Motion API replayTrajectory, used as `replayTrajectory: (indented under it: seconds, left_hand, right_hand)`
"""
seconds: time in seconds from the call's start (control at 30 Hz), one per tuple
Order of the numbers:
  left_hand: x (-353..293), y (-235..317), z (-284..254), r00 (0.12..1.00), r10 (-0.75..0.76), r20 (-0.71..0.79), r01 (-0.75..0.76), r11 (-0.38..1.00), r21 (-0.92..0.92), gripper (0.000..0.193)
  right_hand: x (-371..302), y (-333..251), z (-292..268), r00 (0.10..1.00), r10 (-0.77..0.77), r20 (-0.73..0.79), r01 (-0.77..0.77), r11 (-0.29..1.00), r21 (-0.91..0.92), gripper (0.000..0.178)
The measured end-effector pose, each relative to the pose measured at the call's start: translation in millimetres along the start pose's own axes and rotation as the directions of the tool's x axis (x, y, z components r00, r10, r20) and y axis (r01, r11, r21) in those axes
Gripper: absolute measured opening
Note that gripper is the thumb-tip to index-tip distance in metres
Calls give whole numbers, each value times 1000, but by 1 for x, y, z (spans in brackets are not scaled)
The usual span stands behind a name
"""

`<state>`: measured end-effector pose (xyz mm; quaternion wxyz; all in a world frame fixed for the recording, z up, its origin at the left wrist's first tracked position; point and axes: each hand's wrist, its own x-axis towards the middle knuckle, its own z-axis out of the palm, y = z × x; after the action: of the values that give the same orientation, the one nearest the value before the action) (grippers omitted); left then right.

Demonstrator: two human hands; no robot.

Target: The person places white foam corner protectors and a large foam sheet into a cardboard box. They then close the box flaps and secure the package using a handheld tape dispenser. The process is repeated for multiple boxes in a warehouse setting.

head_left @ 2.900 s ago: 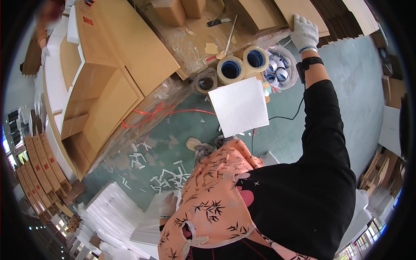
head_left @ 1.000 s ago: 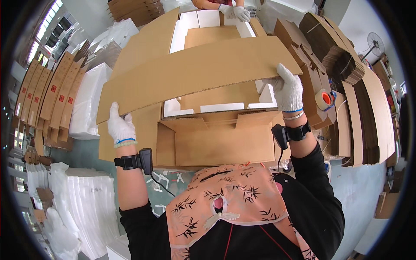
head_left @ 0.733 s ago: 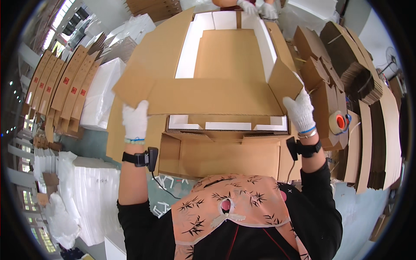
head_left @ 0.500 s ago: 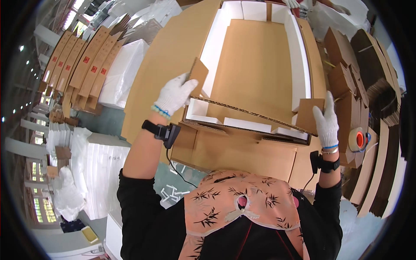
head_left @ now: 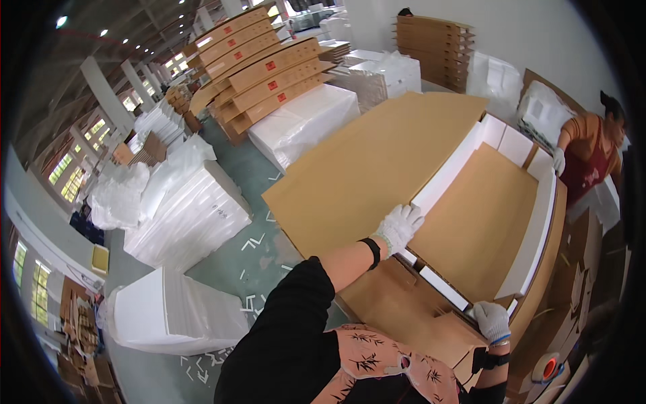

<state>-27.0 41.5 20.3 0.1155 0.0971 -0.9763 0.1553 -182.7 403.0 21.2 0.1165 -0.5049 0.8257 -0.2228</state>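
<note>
A large open cardboard box (head_left: 464, 222) has white foam blocks (head_left: 444, 286) lining its sides, and a brown sheet covers its bottom. My left hand (head_left: 399, 229), in a white knitted glove, lies over the near-left corner with its fingers stretched across the rim. At the near-right corner, my gloved right hand (head_left: 491, 322) has its fingers bent over the box edge. The folded cardboard strip seen earlier cannot be clearly told apart from the near wall; the hands partly cover that end.
A wide cardboard flap (head_left: 377, 155) spreads left of the box. Beyond stand wrapped white stacks (head_left: 188, 215) and piled flat cartons (head_left: 269, 74). A co-worker (head_left: 585, 148) touches the box's far right corner. A tape roll (head_left: 548, 368) sits at the lower right; white scraps litter the floor.
My view has swung left. Both hands have come down onto the box's near corners, and the folded cardboard strip they held above that end no longer stands up.
</note>
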Motion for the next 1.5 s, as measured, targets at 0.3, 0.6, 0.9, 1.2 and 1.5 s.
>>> replayTrajectory:
  seconds: [0.3, 0.6, 0.9, 1.2, 1.5]
  left_hand:
    - [-97, 4, -41, 940, -323, -113, 209, 804, -557, 46]
    - [-425, -79, -104, 569, -818, -83, 805, 575, -145, 48]
    - [-819, -91, -150, -690, -723, -14, 687, -661, 302, 74]
    - [-892, -78, -142, -796, -590, 134, 603, -756, 255, 86]
    - [-999, -6, -117, -933, -339, 123, 90, -550, -830, 75]
  right_hand:
    - [-5, 12, 18, 995, -86, -52, 83, 994, -66, 25]
    - [-19, 0, 33, 959, 16, -283, -115, 935, -337, 40]
    - [-5, -156, 121, 983, -121, -139, 68, 940, -334, 46]
    - [29, -352, 175, 926, -377, 8, 367, 896, -250, 45]
    - [32, -396, 196, 880, -468, 75, 469, 836, -285, 48]
